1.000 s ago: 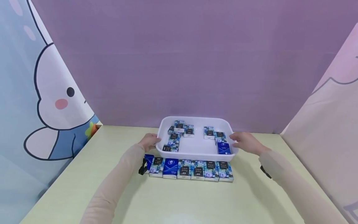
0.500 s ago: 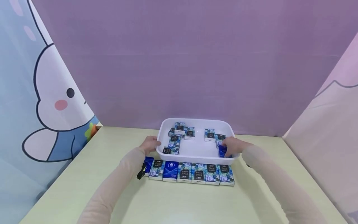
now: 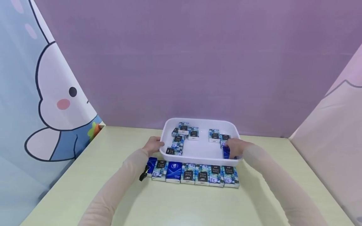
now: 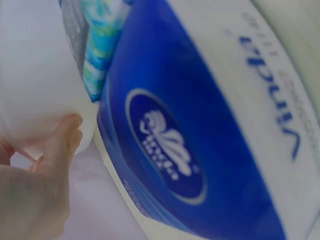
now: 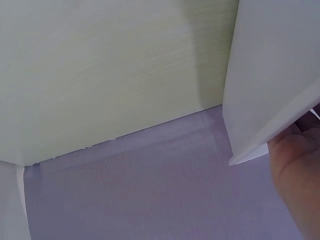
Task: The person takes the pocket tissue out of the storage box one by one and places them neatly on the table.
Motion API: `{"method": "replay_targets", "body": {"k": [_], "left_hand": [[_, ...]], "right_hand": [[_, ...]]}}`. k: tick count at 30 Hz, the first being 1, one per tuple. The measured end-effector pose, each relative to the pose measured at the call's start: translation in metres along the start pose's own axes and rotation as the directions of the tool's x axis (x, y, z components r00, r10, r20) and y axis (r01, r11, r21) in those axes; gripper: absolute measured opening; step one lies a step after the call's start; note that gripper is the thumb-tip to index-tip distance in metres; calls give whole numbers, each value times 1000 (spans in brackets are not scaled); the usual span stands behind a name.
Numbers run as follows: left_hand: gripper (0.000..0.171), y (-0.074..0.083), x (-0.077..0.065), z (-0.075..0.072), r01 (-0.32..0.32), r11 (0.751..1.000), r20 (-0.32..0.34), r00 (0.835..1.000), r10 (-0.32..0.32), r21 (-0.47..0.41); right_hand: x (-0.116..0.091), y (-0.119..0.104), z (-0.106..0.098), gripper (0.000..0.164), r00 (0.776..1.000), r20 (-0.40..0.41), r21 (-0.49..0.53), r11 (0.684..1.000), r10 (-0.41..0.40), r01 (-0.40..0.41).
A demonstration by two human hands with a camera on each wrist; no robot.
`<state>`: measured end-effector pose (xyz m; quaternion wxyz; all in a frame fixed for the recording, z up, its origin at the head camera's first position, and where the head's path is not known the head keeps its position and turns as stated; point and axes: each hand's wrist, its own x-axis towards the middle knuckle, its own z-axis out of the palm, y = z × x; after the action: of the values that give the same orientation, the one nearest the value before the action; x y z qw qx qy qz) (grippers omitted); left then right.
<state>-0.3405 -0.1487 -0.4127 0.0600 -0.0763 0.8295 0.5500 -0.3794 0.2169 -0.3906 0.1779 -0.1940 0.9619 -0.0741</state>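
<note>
A white plastic tray (image 3: 201,150) holds several tissue packs, most of them floral. My left hand (image 3: 154,144) grips the tray's left side; in the left wrist view its thumb lies along the tray wall (image 4: 35,90). My right hand (image 3: 237,147) reaches over the right rim into the tray and grips a blue tissue pack (image 3: 225,152) in the near right corner. The hand covers the right part of that pack. In the right wrist view the fingers are hidden behind the tray's rim (image 5: 280,122).
In front of the tray, a row of tissue packs lies side by side, floral ones (image 3: 202,174) and blue ones (image 3: 173,172). The leftmost blue pack (image 4: 165,125) is close to my left wrist. A purple backdrop (image 3: 198,62) stands behind the table (image 3: 181,204).
My right hand has moved from outside the tray's right rim over into the tray, onto the blue tissue pack. My left hand stays at the tray's left side.
</note>
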Motion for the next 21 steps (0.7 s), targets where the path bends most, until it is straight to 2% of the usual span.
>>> {"method": "replay_targets", "body": {"k": [10,13,21], "left_hand": [[35,2,-5,5,-28,995,-71,997,35,92],[35,2,-6,7,-30,992,-83,996,41,125],[35,3,-6,7,-25,991,-96,995,38,132]], "right_hand": [[5,0,4,53,1000,4,-57,998,8,-8],[6,-1,8,56,1000,13,-77,997,16,-15],[9,-3,14,43,999,39,-122,992,14,-9]]}}
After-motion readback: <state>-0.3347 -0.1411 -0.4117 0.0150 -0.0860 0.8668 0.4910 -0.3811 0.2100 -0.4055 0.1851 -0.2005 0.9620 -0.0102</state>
